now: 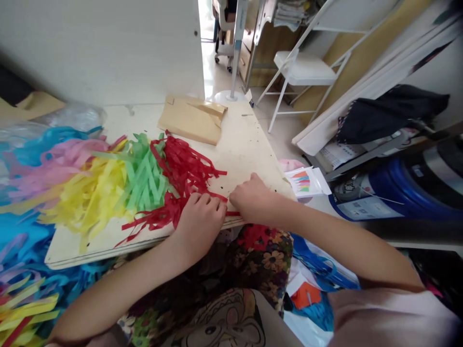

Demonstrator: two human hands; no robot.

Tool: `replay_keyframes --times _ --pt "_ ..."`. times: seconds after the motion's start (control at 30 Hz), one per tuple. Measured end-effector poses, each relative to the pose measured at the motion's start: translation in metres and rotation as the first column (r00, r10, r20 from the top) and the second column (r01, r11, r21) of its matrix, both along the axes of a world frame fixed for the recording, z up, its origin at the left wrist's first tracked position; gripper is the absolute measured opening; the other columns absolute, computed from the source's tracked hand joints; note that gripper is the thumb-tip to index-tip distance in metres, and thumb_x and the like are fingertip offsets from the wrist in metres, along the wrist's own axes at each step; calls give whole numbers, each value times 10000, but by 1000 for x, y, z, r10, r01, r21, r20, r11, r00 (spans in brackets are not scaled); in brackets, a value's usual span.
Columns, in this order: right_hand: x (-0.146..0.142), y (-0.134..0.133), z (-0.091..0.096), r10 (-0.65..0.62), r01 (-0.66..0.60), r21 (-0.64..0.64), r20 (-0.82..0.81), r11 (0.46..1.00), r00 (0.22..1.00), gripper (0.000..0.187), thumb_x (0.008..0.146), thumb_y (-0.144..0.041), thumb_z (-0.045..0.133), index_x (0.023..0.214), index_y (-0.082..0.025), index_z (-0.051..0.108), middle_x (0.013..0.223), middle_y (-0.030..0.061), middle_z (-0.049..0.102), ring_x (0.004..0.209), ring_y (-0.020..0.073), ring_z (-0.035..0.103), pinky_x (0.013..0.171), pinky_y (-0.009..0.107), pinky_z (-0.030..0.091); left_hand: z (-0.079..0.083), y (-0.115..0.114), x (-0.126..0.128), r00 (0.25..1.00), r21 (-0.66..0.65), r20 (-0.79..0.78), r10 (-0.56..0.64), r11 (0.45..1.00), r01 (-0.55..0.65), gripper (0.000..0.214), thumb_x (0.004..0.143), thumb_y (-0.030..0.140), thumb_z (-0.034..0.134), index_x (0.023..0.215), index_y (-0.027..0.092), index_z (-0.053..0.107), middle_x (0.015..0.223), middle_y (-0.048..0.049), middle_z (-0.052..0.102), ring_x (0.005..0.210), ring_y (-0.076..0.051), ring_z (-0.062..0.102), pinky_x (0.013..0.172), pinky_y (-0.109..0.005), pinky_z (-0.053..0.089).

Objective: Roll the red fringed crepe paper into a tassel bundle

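Observation:
A red paper-streamer tassel (pixel 188 161) lies on the pale board, its cut strips fanned out to the left and away from me. My left hand (pixel 203 219) is closed over its near end, fingers curled down on the red strips. Beside it my right hand (pixel 253 198) is a fist at the board's near edge, with red paper running between the two hands. Its fingertips are hidden beneath it. Left of the red strips lie a green tassel (pixel 144 176), a yellow tassel (pixel 96 188) and a pink tassel (pixel 61 161).
The board (pixel 249 154) carries a brown paper envelope (pixel 193 118) at the back. More blue streamers (pixel 21 246) pile up at the left. A card with printed tassels (pixel 303 182) sits past the right edge. A white folding chair (pixel 306 67) and a blue bucket (pixel 383 183) stand to the right.

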State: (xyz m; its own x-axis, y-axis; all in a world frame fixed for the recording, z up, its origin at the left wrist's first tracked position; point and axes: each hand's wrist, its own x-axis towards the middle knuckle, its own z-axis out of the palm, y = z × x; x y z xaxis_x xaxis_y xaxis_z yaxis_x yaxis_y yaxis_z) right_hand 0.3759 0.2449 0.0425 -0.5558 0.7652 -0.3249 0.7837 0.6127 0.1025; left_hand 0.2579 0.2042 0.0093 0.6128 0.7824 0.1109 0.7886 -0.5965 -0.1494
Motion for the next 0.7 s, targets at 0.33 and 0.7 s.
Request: replay_keyframes --times 0.33,0.7 --pt "13 -75 -52 69 -64 649 17 758 997 198 732 -81 382 711 -91 579 659 73 567 688 195 495 723 328 287 -30 -35 8 990 351 136 40 932 -86 224 745 89 384 786 93 604 765 -72 604 767 -184 506 815 -365 326" --pt "1 -95 -77 -88 149 679 -124 719 988 382 762 -108 369 1133 -60 448 930 171 581 886 231 475 783 353 226 -35 -38 4 984 415 174 39 903 -109 231 737 98 419 882 139 595 661 -51 581 671 -170 499 766 -364 332"
